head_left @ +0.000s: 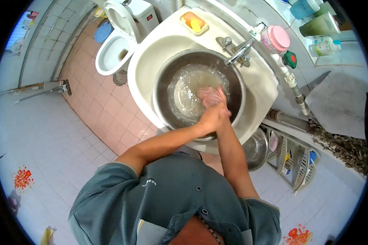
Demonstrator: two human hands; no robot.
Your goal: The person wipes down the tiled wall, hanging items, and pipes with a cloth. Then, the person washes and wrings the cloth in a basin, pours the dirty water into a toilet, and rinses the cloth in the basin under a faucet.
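Head view: the glossy cream sink point(143, 69), ceramic-looking and rounded, carries a wide, round metal basin point(162, 96) with a smooth rim. The basin holds rippled, slightly cloudy water point(186, 96) with bright glints. Toward the basin's right side the hands are pressed together: the left hand point(214, 119) is curled over the base of the right hand point(211, 96), which reaches farther in. The right hand is blurred, and I cannot tell how far its fingers are spread.

A white toilet point(104, 63) with a raised lid stands to the left. At lower right are a grey slatted rack point(283, 157) and, just beside it, a second bowl point(255, 149), partly hidden by the sink. The curved chrome tap point(239, 52) juts over the basin's far rim. A yellow soap dish point(199, 33) sits on the back ledge.

Pink floor tiles point(114, 106) stretch left of the sink. The forearms point(234, 157) cross the basin's near rim. Inside, water spans from the hands to the left wall.
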